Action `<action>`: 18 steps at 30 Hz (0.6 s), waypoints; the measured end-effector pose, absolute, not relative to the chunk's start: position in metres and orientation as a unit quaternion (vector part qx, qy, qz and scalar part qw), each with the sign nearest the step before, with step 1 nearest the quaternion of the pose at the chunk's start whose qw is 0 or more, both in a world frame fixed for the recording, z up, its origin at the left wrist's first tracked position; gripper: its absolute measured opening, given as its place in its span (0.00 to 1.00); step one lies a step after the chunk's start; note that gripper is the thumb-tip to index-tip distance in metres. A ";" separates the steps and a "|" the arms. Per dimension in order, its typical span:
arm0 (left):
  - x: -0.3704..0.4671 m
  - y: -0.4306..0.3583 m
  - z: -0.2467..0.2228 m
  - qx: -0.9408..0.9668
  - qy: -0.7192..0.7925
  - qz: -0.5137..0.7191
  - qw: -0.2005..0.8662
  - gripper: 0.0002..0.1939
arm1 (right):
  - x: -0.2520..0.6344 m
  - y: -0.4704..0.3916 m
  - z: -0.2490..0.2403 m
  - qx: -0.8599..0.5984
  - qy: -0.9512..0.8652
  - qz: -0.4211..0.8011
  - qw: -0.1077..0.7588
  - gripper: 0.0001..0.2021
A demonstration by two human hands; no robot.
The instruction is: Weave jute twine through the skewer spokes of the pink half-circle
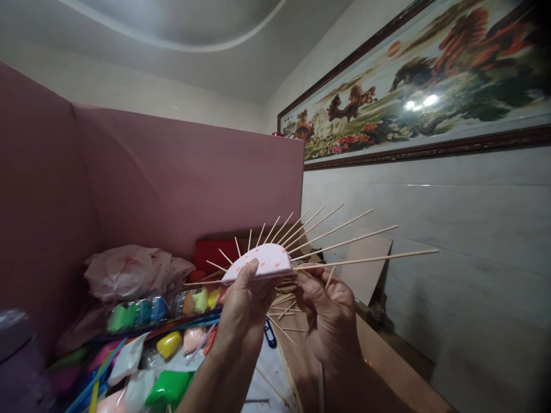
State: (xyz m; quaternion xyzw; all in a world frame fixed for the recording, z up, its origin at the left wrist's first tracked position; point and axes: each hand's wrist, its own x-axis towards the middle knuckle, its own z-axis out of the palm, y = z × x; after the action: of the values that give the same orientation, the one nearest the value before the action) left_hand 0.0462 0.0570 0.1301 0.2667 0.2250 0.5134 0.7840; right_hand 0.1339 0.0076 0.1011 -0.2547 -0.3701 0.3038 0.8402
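Observation:
My left hand (247, 298) is closed on a pale pink half-round piece (262, 258) with small reddish marks, its thumb lying over the front. Thin wooden sticks (331, 244) fan out from the curved edge, longest toward the right. Close to the piece's right corner, my right hand (327, 304) has its thumb and fingers pinched together at the lowest long stick (365, 261). A short length of another wooden stick (330, 278) juts up between the right fingers. The right fingertips are partly hidden.
Loose sticks (284, 330) and a dark blue clip-like tool (270, 332) lie below my hands. Packs of coloured clay (138, 312), a yellow lump (169, 344) and a green packet (170, 389) crowd the left. Pink panels (193, 178) stand behind; a tiled wall (473, 229) is right.

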 end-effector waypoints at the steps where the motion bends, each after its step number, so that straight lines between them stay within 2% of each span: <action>1: 0.046 0.058 0.130 0.262 0.225 0.513 0.786 0.06 | 0.132 0.007 0.103 -0.245 -0.352 0.341 0.837 0.07; 6: 0.046 0.061 0.128 0.245 0.223 0.505 0.797 0.06 | 0.128 0.005 0.106 -0.224 -0.307 0.431 0.818 0.09; 14: 0.049 0.063 0.126 0.241 0.214 0.510 0.798 0.06 | 0.124 0.001 0.100 -0.258 -0.308 0.406 0.821 0.11; 18: 0.049 0.063 0.127 0.230 0.196 0.519 0.800 0.07 | 0.117 0.003 0.090 -0.298 -0.332 0.413 0.794 0.13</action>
State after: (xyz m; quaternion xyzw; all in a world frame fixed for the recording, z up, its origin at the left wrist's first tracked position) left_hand 0.0488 0.0626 0.1267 0.2305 0.1958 0.5186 0.7997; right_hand 0.1167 0.0032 0.0902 -0.2982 -0.3315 0.4127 0.7943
